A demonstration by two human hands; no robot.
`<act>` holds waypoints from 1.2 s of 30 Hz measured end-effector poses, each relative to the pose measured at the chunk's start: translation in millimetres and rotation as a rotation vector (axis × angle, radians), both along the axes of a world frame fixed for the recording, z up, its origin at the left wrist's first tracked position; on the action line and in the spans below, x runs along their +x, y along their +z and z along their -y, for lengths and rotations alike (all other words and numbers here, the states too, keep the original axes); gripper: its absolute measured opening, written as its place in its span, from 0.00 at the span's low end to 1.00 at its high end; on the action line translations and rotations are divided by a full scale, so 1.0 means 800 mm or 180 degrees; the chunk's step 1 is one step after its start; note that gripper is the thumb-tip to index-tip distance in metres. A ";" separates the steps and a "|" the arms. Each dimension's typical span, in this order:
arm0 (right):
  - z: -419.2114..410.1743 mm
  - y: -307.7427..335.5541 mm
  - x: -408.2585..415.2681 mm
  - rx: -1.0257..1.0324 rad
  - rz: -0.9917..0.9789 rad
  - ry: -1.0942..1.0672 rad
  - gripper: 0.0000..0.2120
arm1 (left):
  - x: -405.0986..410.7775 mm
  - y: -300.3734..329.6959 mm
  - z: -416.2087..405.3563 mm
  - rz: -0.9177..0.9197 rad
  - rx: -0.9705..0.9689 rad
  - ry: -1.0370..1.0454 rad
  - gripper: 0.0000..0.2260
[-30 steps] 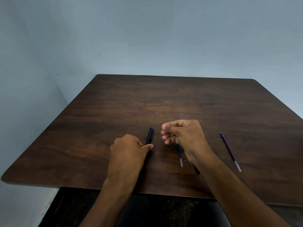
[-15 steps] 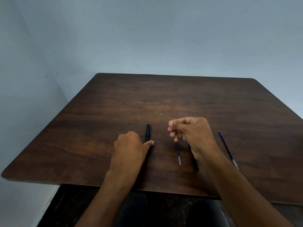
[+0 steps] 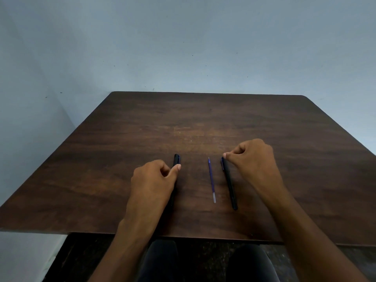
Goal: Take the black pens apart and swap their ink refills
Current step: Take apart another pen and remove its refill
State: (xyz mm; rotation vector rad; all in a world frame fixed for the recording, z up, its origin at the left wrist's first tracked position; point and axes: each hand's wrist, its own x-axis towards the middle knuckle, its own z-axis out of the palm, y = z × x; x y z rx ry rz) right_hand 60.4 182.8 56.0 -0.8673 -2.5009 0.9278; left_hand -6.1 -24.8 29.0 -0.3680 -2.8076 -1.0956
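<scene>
Two black pens lie lengthwise on the dark wooden table (image 3: 122, 151). My left hand (image 3: 152, 182) is curled over the left black pen (image 3: 176, 159), thumb along its barrel; only the pen's far end shows. My right hand (image 3: 254, 161) pinches the far end of the right black pen (image 3: 228, 182), which rests flat on the table. A thin blue ink refill (image 3: 211, 180) lies loose between the two pens, touched by neither hand. A second refill seen earlier on the right is hidden behind my right hand.
A pale blue wall stands behind the table and along its left side. The table's near edge (image 3: 183, 237) runs just above my knees, with dark floor below.
My right hand has moved right and a little away, uncovering the blue refill and the right black pen and taking that pen's far end. The left hand stays on its pen.
</scene>
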 end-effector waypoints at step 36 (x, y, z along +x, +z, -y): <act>0.004 -0.007 0.053 -0.0177 -0.0103 0.0055 0.13 | 0.027 0.013 -0.116 0.1443 0.1948 -0.1172 0.09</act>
